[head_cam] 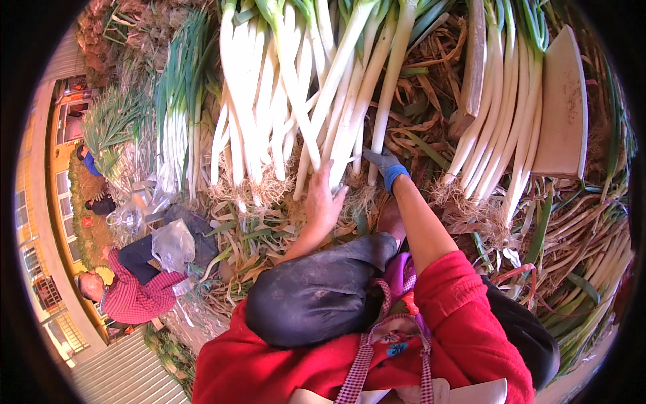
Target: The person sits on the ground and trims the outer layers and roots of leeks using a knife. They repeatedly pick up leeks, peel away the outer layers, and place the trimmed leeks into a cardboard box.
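Observation:
In front of me lies a spread pile of long green onions [257,101] with thick white stalks, root ends towards me. My bare left hand [322,197] is at the root ends near the middle of the pile, thumb and fingers apart around a stalk's lower end. My right hand [386,164], in a grey and blue work glove, reaches across the lower end of a single green onion stalk [391,86] at the pile's right side. Its fingertips point left; whether they grip is unclear. Thin pale roots [265,189] hang from the stalks.
At right, more green onions [504,106] lie between two wooden boards [562,106]. Dry leaf litter [429,96] covers the ground. Further bunches [179,111] stand at left, near a seated person in a checked shirt [141,298] and a plastic bag [173,246].

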`<state>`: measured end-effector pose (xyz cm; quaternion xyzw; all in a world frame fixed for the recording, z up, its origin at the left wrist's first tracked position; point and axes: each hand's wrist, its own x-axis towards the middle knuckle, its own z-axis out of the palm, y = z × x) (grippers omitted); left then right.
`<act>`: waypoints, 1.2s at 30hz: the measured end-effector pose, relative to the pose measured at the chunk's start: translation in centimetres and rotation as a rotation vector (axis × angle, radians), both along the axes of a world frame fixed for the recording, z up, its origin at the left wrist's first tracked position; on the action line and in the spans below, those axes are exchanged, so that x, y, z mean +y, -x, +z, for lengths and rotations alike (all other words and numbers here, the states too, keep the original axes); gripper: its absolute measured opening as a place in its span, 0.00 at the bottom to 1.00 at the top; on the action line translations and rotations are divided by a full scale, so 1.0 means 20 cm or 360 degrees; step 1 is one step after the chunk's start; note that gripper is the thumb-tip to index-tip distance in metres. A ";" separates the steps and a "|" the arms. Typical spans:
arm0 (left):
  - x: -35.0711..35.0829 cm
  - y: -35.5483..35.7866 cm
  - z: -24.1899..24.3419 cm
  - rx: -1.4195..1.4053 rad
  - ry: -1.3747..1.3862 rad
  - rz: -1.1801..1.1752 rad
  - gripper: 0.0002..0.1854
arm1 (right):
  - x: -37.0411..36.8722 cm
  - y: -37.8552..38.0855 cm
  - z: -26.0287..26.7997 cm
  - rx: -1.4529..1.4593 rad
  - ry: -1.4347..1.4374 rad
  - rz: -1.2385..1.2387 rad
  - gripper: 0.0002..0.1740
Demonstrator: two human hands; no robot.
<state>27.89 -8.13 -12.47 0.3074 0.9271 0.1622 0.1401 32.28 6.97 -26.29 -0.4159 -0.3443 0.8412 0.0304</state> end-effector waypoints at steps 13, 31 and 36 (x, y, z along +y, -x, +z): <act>0.14 0.02 0.23 -0.1741 -0.0918 0.0226 0.22 | 0.11 -0.55 0.79 0.0716 0.0394 -0.0362 0.29; 0.34 -0.04 0.24 -0.1017 -0.1067 0.0177 0.14 | -0.14 -0.52 0.96 0.0128 0.0192 -0.0402 0.31; 0.38 -0.09 0.23 -0.0587 -0.0859 -0.0496 0.18 | -0.12 -0.53 0.94 0.0236 0.0453 -0.0293 0.26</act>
